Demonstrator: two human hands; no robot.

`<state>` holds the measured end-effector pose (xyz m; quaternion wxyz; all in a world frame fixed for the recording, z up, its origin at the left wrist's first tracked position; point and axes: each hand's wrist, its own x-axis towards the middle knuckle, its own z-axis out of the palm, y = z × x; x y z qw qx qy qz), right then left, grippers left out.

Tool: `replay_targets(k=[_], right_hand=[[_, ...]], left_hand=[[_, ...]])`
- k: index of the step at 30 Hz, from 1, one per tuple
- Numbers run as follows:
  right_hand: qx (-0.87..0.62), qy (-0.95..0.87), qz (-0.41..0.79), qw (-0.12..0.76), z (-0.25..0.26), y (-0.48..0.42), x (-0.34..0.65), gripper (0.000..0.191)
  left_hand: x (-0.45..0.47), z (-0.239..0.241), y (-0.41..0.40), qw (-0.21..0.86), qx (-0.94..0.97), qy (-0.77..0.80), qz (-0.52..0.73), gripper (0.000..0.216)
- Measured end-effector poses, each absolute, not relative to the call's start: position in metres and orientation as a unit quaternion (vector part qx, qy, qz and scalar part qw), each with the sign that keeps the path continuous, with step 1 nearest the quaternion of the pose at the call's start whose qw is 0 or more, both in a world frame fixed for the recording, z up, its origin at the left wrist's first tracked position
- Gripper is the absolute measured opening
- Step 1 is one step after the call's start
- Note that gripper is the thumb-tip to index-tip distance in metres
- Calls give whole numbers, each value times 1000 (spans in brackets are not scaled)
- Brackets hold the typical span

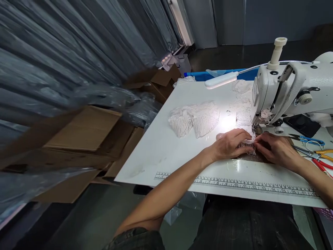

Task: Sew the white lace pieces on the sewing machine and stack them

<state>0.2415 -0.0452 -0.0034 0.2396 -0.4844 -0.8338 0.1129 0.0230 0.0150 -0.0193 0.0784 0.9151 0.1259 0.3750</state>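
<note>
The lace (249, 150) lies on the white bench (166, 149), directly in front of the needle area of the sewing machine (286, 90), with both hands on it.

Left hand (231, 144): palm down on the lace, fingers slightly bent and spread, pressing the fabric flat against the bench. The fingers are not closed around anything.

Right hand (275, 149): just right of the left hand, fingertips drawn together on the lace edge nearest the needle (a pinch grip, as far as can be seen). The two hands nearly touch above the fabric.

Surroundings:
- A pile (195, 119) of more white lace sits further back on the bench, apart from the hands.
- A lamp (221, 80) on a flexible neck hangs over the bench and lights the work area.
- A ruler (247, 185) is marked along the near bench edge.
- Snips (309, 140) and pliers (322, 158) lie to the right of the right hand.
- Cardboard boxes (83, 139) are stacked on the floor to the left of the bench.
</note>
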Motion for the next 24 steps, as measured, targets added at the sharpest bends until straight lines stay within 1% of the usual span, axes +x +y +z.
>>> replay_targets(k=[2, 5, 7, 11, 16, 24], right_hand=[[-487, -829, 113, 250, -3, -41, 238, 26], [-508, -812, 99, 271, -6, -41, 239, 30], [-515, -815, 65, 256, -10, -43, 242, 34], [-464, -860, 12, 211, -21, -50, 244, 37], [-480, -854, 0, 200, -26, -62, 241, 38], [-492, -853, -55, 165, -23, -84, 235, 37]], left_hand=[[25, -19, 14, 39, 918, 127, 375, 24], [27, -19, 14, 53, 898, 145, 411, 19], [28, -17, 16, 84, 878, 166, 441, 16], [28, -17, 17, 114, 858, 186, 465, 13], [27, -19, 15, 122, 871, 167, 445, 17], [27, -28, 14, 59, 922, 116, 365, 16]])
